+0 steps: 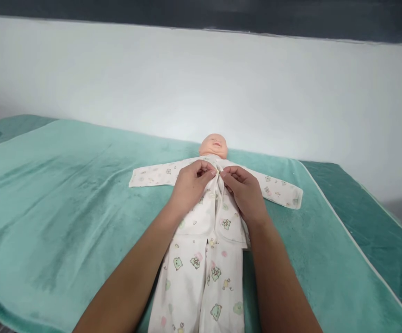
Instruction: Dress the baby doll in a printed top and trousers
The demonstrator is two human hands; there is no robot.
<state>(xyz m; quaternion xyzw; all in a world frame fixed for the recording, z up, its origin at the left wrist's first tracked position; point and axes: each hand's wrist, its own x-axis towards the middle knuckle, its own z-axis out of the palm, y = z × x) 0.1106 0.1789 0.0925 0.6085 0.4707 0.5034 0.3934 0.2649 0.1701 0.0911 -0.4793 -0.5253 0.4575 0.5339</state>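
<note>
A baby doll (pixel 213 144) lies on its back, dressed in a white long-sleeved baby shirt (pixel 201 217) and matching white pants (pixel 187 282) printed with small animals. Both sleeves stretch out to the sides. At the upper chest, my left hand (pixel 192 182) pinches one front edge of the shirt between thumb and fingertips. Facing it, my right hand (pixel 244 187) pinches the other edge, and the fingertips nearly meet over a small fastening whose detail is hidden. Below my hands the shirt front hangs slightly apart.
A light green plush blanket (pixel 65 208) with a pale border lies under the doll, somewhat wrinkled on the left. Darker green cloth (pixel 360 208) shows on the right. A white wall (pixel 201 88) with a dark band above rises directly behind the doll's head.
</note>
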